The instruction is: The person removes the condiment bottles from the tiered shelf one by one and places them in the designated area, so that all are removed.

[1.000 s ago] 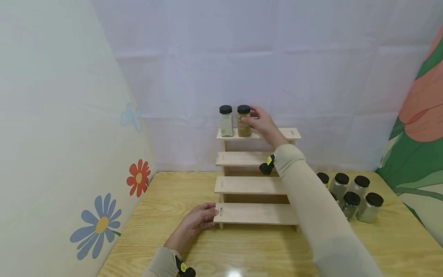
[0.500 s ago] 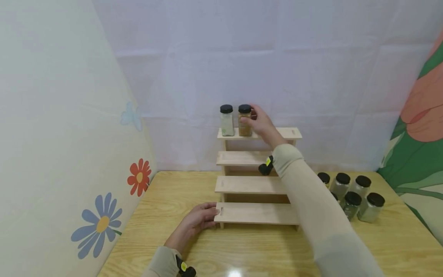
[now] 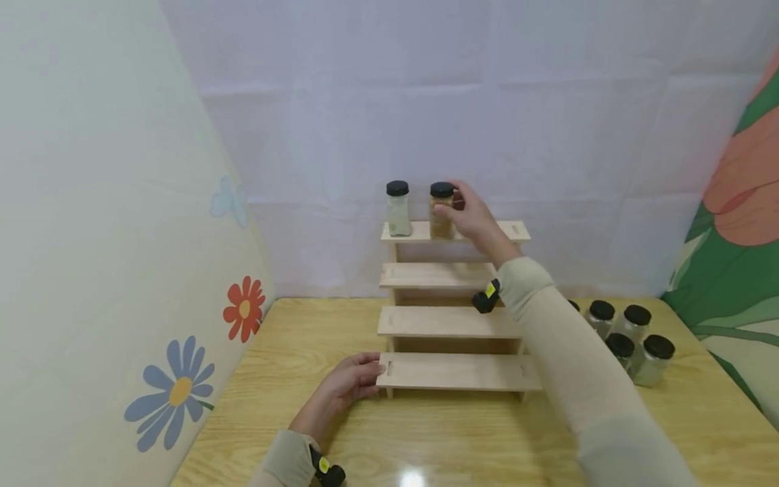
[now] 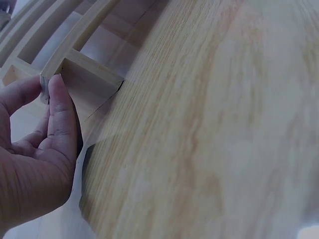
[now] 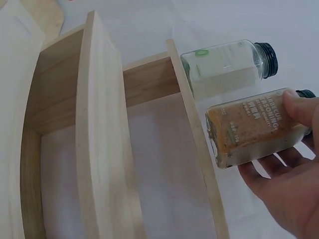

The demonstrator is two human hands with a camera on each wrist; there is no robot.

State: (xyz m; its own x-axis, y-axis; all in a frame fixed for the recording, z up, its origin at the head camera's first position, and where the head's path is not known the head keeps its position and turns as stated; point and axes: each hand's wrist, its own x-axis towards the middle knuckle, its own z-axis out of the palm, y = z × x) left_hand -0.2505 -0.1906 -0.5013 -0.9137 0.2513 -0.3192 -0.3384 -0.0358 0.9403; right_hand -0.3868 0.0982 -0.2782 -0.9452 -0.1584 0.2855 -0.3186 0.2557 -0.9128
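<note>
My right hand [image 3: 473, 215] grips a seasoning jar [image 3: 441, 220] with brownish contents and a black lid, at the top step of a light wooden tiered rack [image 3: 450, 372]. In the right wrist view, thumb and fingers wrap the upper part of this seasoning jar [image 5: 254, 127], its label facing the camera. A jar of pale contents [image 3: 398, 213] stands upright to its left on the same step. My left hand [image 3: 347, 382] pinches the left end of the lowest step between thumb and fingers, as the left wrist view also shows this hand [image 4: 42, 134] doing.
Several black-lidded jars [image 3: 654, 358] stand on the wooden table [image 3: 316, 338] to the right of the rack, partly hidden by the right sleeve [image 3: 566, 345]. A white cloth [image 3: 341, 135] hangs behind the rack. Flower-patterned panels [image 3: 176, 270] flank the table.
My right hand has shifted slightly right along the top step with the brownish seasoning jar, widening the space from the pale jar. The left hand keeps its hold on the lowest step.
</note>
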